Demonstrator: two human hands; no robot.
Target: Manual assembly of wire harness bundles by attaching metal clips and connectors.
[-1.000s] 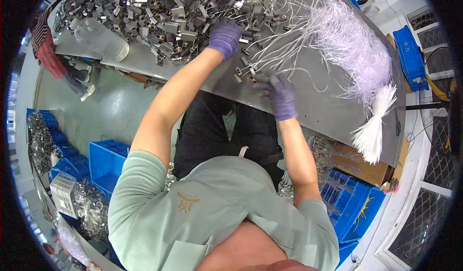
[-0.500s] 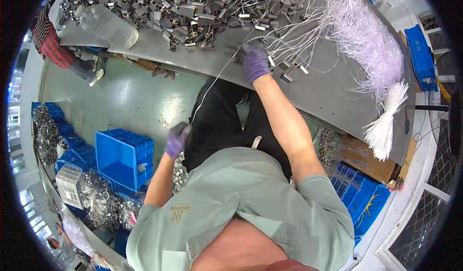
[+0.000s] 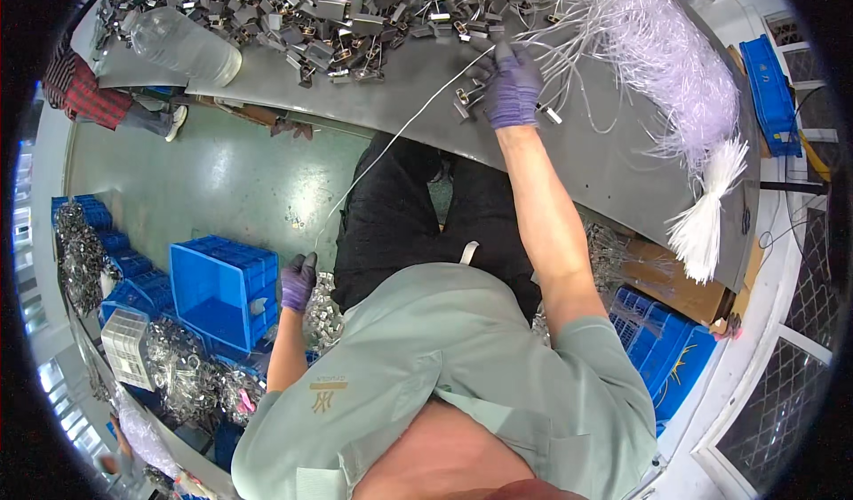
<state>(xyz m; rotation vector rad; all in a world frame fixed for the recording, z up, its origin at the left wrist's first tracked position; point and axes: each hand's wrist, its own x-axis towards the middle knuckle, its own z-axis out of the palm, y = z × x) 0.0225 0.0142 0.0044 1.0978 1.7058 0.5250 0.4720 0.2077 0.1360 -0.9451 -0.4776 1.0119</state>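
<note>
A thin white cord (image 3: 398, 136) runs taut across my lap from the table to the lower left. Around its lower end, my purple-gloved left hand (image 3: 298, 281) is closed beside my left thigh. My right hand (image 3: 513, 87), in a purple glove too, is over the table with its fingers curled; the cord's upper end meets its fingertips, and the grip is partly hidden. Small metal pieces (image 3: 462, 103) with brass-coloured bits lie against its left side, and another small piece (image 3: 551, 114) lies at its right. A spread of white cords (image 3: 569, 51) begins just right of it.
Dark metal pieces (image 3: 333, 11) are heaped along the table's far side, by a clear plastic bottle (image 3: 182, 47). A pale purple-white strand bundle (image 3: 680, 73) covers the right. Blue crates (image 3: 222, 291) stand on the floor at left, more (image 3: 662, 344) at right. Another person's legs (image 3: 102, 104) show far left.
My left hand has moved down and left, drawing the cord straighter. My right hand has shifted right and farther over the table, among the small metal pieces.
</note>
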